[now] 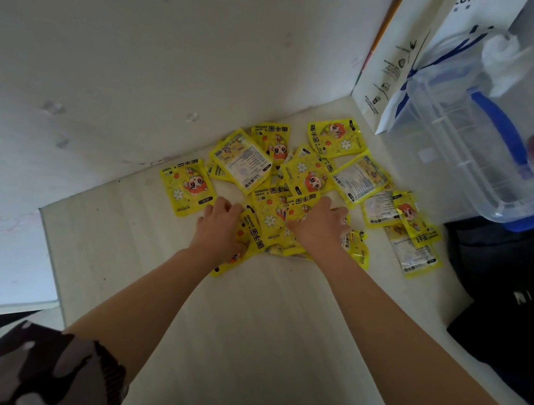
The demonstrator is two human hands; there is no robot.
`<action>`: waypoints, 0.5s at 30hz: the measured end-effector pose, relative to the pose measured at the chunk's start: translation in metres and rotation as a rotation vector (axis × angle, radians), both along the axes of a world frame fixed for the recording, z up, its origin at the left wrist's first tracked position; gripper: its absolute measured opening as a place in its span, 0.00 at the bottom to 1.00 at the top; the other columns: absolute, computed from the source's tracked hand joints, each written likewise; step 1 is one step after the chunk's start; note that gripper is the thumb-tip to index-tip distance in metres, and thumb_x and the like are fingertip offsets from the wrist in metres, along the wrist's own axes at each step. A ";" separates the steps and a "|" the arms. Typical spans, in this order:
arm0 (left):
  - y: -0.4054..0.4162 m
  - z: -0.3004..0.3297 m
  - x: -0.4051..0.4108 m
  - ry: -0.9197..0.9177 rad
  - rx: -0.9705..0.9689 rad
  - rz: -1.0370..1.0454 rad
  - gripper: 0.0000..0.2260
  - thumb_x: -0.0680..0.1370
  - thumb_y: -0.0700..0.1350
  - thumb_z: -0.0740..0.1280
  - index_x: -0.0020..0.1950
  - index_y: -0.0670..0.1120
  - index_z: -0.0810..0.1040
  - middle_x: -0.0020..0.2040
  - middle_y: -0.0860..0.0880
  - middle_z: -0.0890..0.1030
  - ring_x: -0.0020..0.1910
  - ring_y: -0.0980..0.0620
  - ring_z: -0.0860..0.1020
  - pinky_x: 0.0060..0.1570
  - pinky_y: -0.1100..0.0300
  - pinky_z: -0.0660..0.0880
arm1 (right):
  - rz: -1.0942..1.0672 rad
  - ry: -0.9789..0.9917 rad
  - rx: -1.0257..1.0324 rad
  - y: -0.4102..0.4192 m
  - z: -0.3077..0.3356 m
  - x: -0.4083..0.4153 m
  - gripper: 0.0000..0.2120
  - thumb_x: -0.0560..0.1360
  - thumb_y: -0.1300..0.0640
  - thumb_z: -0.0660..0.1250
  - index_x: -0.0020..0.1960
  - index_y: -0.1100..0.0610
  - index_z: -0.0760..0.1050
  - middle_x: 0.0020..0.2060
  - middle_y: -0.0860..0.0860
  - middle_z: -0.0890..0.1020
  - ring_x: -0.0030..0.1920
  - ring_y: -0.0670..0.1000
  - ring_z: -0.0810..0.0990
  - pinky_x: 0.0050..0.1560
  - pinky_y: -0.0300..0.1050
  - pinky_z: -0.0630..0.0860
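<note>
Yellow packets (308, 173) are lying in a loose, overlapping heap at the far edge of the table (258, 322), against the wall. You are reaching both hands into the near side of the heap. Your left hand (220, 226) is bending its fingers down onto the packets at the left; whether it is clasping one cannot be told. Your right hand (319, 225) is resting spread, fairly straight fingers on the packets in the middle. A clear plastic box (473, 157) and a paper bag (403, 66) are standing at the far right corner.
</note>
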State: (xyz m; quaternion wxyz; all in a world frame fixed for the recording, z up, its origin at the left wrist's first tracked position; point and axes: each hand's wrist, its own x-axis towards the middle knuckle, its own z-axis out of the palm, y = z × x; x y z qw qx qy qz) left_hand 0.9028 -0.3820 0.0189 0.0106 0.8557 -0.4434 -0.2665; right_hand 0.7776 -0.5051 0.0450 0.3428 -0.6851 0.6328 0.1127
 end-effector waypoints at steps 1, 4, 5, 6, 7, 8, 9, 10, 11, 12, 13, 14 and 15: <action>0.003 0.000 -0.002 0.015 -0.007 0.028 0.29 0.68 0.47 0.75 0.64 0.44 0.67 0.63 0.43 0.67 0.61 0.42 0.68 0.57 0.48 0.69 | -0.013 -0.001 0.006 0.001 -0.001 0.000 0.38 0.69 0.48 0.74 0.69 0.60 0.59 0.68 0.64 0.59 0.66 0.67 0.64 0.65 0.58 0.65; 0.011 -0.002 -0.008 -0.015 0.001 0.071 0.28 0.68 0.46 0.74 0.63 0.45 0.66 0.60 0.42 0.69 0.59 0.41 0.68 0.56 0.49 0.69 | -0.075 -0.042 0.005 0.003 -0.001 -0.005 0.35 0.68 0.55 0.75 0.67 0.61 0.61 0.65 0.64 0.60 0.60 0.67 0.71 0.60 0.53 0.72; 0.015 -0.001 -0.010 -0.030 0.014 0.090 0.28 0.68 0.47 0.74 0.63 0.45 0.65 0.59 0.43 0.70 0.59 0.41 0.67 0.56 0.49 0.69 | -0.089 -0.061 -0.001 0.005 0.000 -0.008 0.33 0.68 0.57 0.75 0.67 0.60 0.61 0.64 0.64 0.62 0.57 0.66 0.74 0.54 0.51 0.74; 0.018 -0.001 -0.011 -0.039 0.024 0.109 0.28 0.68 0.48 0.74 0.62 0.45 0.65 0.58 0.43 0.71 0.59 0.41 0.67 0.57 0.48 0.68 | -0.101 -0.076 -0.007 0.006 0.000 -0.010 0.32 0.69 0.59 0.75 0.66 0.60 0.61 0.62 0.64 0.64 0.54 0.65 0.75 0.50 0.50 0.75; 0.020 -0.001 -0.011 -0.046 0.028 0.123 0.28 0.68 0.49 0.74 0.62 0.46 0.66 0.57 0.44 0.71 0.58 0.42 0.66 0.57 0.48 0.67 | -0.110 -0.088 -0.015 0.006 -0.001 -0.010 0.31 0.69 0.60 0.74 0.65 0.59 0.61 0.61 0.64 0.66 0.53 0.64 0.75 0.48 0.50 0.75; 0.022 -0.002 -0.012 -0.058 0.023 0.128 0.27 0.68 0.50 0.74 0.61 0.46 0.66 0.57 0.44 0.71 0.58 0.42 0.66 0.58 0.47 0.67 | -0.116 -0.089 -0.027 0.007 -0.001 -0.011 0.29 0.70 0.61 0.74 0.64 0.59 0.61 0.59 0.64 0.68 0.52 0.63 0.75 0.49 0.51 0.76; 0.025 -0.001 -0.012 -0.071 0.010 0.125 0.27 0.68 0.50 0.74 0.61 0.46 0.66 0.56 0.45 0.71 0.58 0.42 0.67 0.58 0.48 0.66 | -0.122 -0.081 -0.042 0.009 0.000 -0.012 0.28 0.70 0.61 0.73 0.64 0.58 0.61 0.59 0.64 0.70 0.53 0.63 0.75 0.50 0.53 0.77; 0.028 0.000 -0.013 -0.077 -0.011 0.118 0.27 0.68 0.50 0.74 0.61 0.46 0.66 0.55 0.45 0.71 0.57 0.42 0.67 0.57 0.48 0.67 | -0.135 -0.062 -0.052 0.010 0.000 -0.012 0.29 0.70 0.60 0.73 0.64 0.58 0.61 0.59 0.64 0.71 0.56 0.64 0.74 0.53 0.55 0.77; 0.030 0.000 -0.014 -0.065 -0.039 0.115 0.26 0.68 0.48 0.74 0.60 0.45 0.66 0.55 0.45 0.71 0.56 0.42 0.69 0.55 0.49 0.68 | -0.156 -0.051 -0.050 0.011 0.000 -0.012 0.30 0.70 0.59 0.73 0.65 0.58 0.60 0.60 0.64 0.71 0.59 0.65 0.73 0.55 0.57 0.76; 0.032 0.002 -0.015 -0.030 -0.072 0.123 0.25 0.69 0.46 0.74 0.60 0.45 0.66 0.54 0.45 0.70 0.54 0.42 0.71 0.52 0.50 0.70 | -0.180 -0.051 -0.034 0.012 0.000 -0.011 0.33 0.69 0.57 0.74 0.66 0.58 0.59 0.62 0.65 0.70 0.61 0.65 0.72 0.56 0.57 0.75; 0.033 0.003 -0.015 0.012 -0.099 0.139 0.23 0.69 0.44 0.73 0.58 0.45 0.65 0.53 0.45 0.69 0.51 0.41 0.73 0.47 0.50 0.71 | -0.197 -0.063 -0.019 0.013 0.001 -0.009 0.36 0.69 0.55 0.75 0.68 0.59 0.58 0.62 0.66 0.68 0.61 0.65 0.71 0.55 0.56 0.74; 0.035 0.005 -0.016 0.042 -0.114 0.156 0.23 0.69 0.42 0.73 0.58 0.46 0.65 0.53 0.46 0.68 0.48 0.40 0.74 0.43 0.50 0.73 | -0.204 -0.075 -0.008 0.014 0.003 -0.007 0.37 0.69 0.52 0.75 0.68 0.60 0.57 0.63 0.66 0.67 0.61 0.65 0.72 0.54 0.55 0.75; 0.036 0.006 -0.015 0.059 -0.120 0.167 0.22 0.69 0.42 0.73 0.57 0.46 0.64 0.52 0.46 0.67 0.46 0.40 0.75 0.39 0.50 0.73 | -0.208 -0.086 -0.002 0.015 0.005 -0.004 0.39 0.69 0.50 0.75 0.68 0.61 0.56 0.63 0.67 0.65 0.59 0.64 0.72 0.54 0.54 0.75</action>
